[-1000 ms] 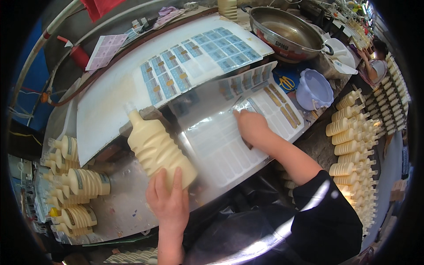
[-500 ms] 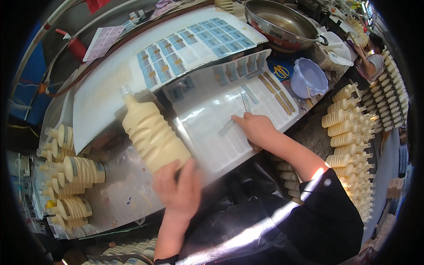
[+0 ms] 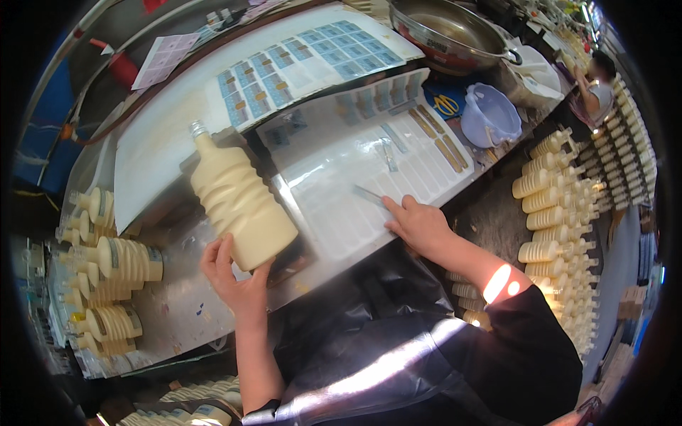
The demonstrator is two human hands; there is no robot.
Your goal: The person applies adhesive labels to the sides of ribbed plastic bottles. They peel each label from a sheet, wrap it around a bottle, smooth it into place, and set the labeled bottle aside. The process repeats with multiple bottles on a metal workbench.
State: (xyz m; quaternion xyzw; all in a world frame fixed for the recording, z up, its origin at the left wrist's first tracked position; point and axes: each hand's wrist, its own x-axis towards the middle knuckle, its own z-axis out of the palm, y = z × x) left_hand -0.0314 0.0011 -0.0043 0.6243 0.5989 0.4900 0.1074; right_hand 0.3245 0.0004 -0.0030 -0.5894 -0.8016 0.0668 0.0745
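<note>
A large cream-coloured plastic bottle (image 3: 241, 195) with a ribbed body and clear neck lies on its side, neck pointing away. My left hand (image 3: 233, 273) is closed around its base end, with the thumb and fingers on opposite sides. Over a glossy label backing sheet (image 3: 323, 188), my right hand (image 3: 420, 226) pinches a narrow strip label (image 3: 367, 192) by one end. Two thin bluish strips (image 3: 389, 155) remain on the sheet beyond that hand, and gold strips (image 3: 435, 142) line its right side.
Blue labels (image 3: 256, 92) cover part of a white board behind. A metal pan (image 3: 455, 35), yellow-handled scissors (image 3: 446, 105) and a lavender bucket (image 3: 490, 117) stand at back right. Cream bottles crowd the left table end (image 3: 114, 266) and the right side (image 3: 547, 206). Another person (image 3: 597, 89) sits far right.
My left hand has shifted left and now grips the bottle's base. My right hand has drawn slightly right and nearer with the strip label. The whole view has shifted slightly.
</note>
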